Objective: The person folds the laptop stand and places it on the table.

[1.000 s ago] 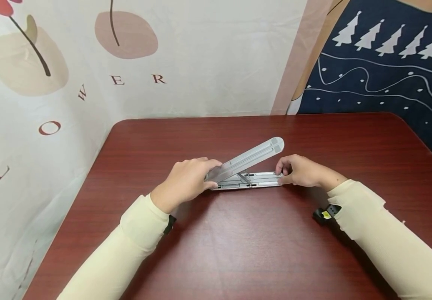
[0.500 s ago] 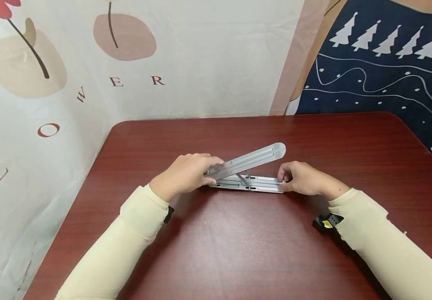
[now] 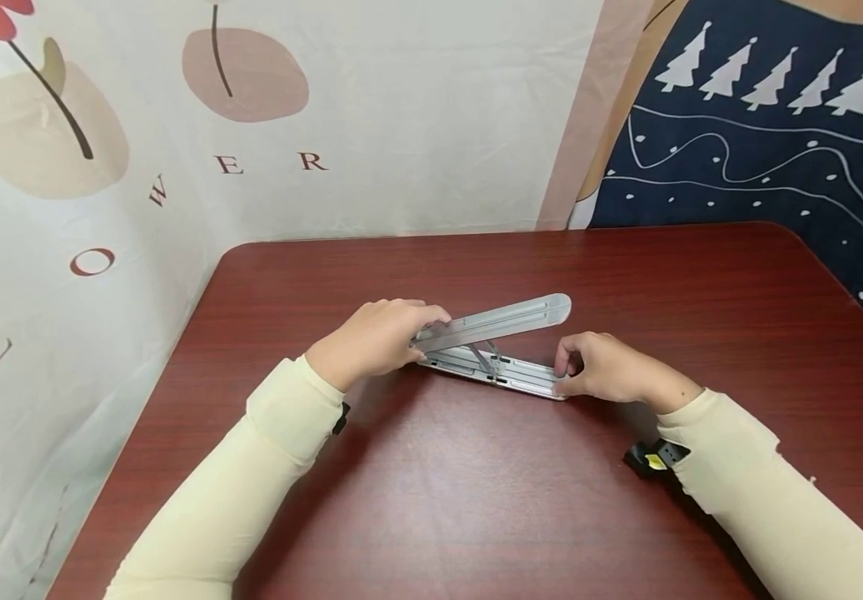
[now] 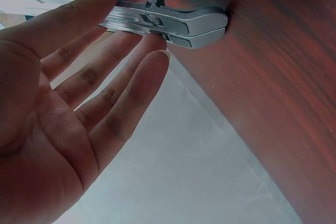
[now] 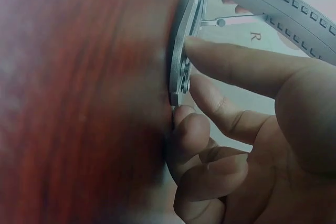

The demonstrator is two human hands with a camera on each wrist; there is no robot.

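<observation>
A silver folding laptop stand (image 3: 502, 321) is on the table in the head view, its upper arm raised at a low angle over the base (image 3: 529, 377). Thin struts (image 3: 480, 357) join the two. My left hand (image 3: 371, 342) holds the left end, thumb on the near side and fingers beyond; in the left wrist view the fingers (image 4: 113, 98) reach behind the stand. At the base's right end, my right hand (image 3: 607, 367) pinches with thumb and index finger. The right wrist view shows the other fingers (image 5: 210, 182) curled below the base tip. Its underside is hidden.
The reddish-brown table (image 3: 476, 483) reaches a rounded back edge. Behind it hang a white printed cloth (image 3: 401, 108) and a dark blue cloth with white trees (image 3: 761, 150). A black device with a yellow label (image 3: 652, 458) sits at my right wrist.
The upper arm has come down closer to the base. The base's right end has swung toward me with my right hand, while my left hand has shifted slightly away.
</observation>
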